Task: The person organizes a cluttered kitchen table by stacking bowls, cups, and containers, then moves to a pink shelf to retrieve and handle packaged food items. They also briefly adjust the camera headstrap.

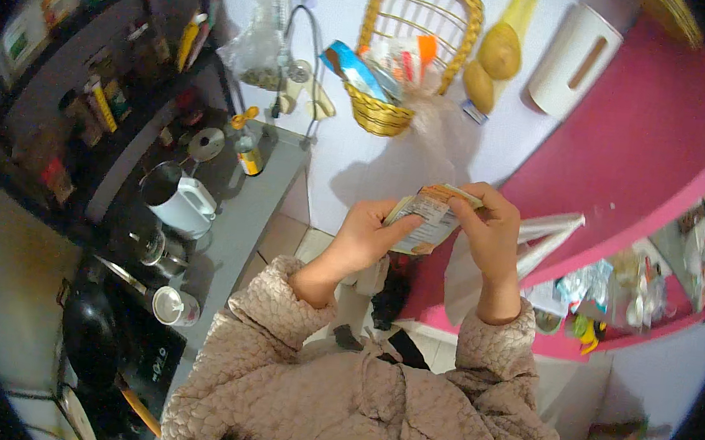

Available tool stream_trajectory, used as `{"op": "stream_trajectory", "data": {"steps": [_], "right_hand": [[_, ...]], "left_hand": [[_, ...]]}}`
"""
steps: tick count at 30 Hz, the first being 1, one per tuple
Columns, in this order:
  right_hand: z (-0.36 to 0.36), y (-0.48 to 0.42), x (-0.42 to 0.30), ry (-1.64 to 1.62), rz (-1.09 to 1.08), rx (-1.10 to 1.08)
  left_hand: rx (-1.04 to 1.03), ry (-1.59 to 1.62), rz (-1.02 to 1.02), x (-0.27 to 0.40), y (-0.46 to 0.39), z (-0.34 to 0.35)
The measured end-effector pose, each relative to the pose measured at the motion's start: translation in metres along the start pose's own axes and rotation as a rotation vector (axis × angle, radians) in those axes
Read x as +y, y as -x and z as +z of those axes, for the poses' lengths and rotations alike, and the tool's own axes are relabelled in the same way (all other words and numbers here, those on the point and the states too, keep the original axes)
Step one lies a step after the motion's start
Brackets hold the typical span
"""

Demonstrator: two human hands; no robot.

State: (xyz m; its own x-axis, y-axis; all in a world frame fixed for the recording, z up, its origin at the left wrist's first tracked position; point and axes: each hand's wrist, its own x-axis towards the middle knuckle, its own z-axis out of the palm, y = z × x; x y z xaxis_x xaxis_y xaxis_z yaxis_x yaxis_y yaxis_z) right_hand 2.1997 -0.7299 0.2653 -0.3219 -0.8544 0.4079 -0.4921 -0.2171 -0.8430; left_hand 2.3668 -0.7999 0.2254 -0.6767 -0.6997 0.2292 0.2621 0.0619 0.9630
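A small flat printed packet (430, 227) is held up in front of my chest, its text side towards me. My left hand (371, 231) grips its left edge, thumb across the front. At the upper right corner my right hand (487, 222) pinches it between thumb and fingers. A white plastic bag (466, 280) hangs beside my right wrist, partly hidden by it; whether any finger holds that bag I cannot tell. Beyond my hands, a wicker basket (379, 112) with several snack packets hangs on the wall.
On the grey counter (232, 234) to the left stand a white kettle (187, 205), a lidded glass pot (158, 250), a white cup (172, 306) and a yellow-capped bottle (248, 154). A black wok (91, 335) sits nearer me. Pink shelving (636, 138) curves along the right.
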Motion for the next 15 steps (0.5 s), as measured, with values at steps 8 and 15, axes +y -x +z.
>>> {"op": "stream_trajectory", "data": {"steps": [8, 15], "right_hand": [[-0.039, 0.078, 0.022, -0.326, 0.231, 0.161], [-0.103, 0.152, 0.024, -0.110, 0.212, 0.094]], "left_hand": [[-0.094, 0.046, -0.099, -0.012, 0.024, 0.060], [-0.272, -0.453, 0.107, -0.029, 0.048, 0.124]]}}
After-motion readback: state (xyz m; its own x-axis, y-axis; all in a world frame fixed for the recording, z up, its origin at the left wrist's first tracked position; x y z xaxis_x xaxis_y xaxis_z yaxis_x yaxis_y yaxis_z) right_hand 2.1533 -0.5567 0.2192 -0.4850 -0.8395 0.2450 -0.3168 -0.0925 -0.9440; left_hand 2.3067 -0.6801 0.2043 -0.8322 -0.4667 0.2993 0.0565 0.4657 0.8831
